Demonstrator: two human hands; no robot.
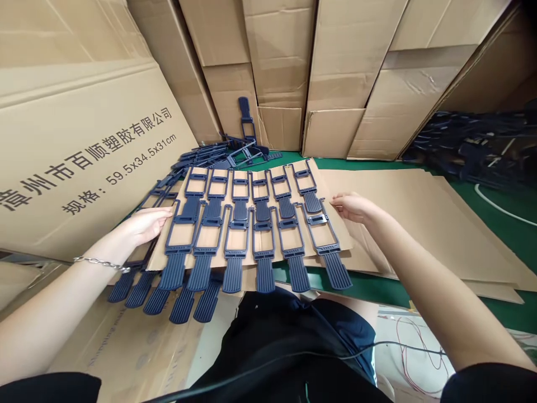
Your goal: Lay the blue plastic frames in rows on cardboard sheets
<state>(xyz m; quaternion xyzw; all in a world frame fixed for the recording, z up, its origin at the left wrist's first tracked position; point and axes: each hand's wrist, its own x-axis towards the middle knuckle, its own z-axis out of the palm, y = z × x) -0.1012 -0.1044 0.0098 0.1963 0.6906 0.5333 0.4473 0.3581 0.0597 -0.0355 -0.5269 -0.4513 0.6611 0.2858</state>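
Above the green worktop (371, 288), left hand (147, 224) and right hand (351, 206) pinch a cardboard sheet (344, 239); twelve navy plastic brackets (263, 211) sit in rows; a jumbled pile (201, 157) lies unarranged.

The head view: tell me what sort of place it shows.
Probably a factory or workshop: matching dark blue parts sit in rows on a cardboard sheet, a large printed carton is to the left, and a loose heap of parts lies behind.

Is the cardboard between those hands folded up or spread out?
Spread out: the cardboard sheet reaches from left hand to right hand, with blue pieces in rows across it.
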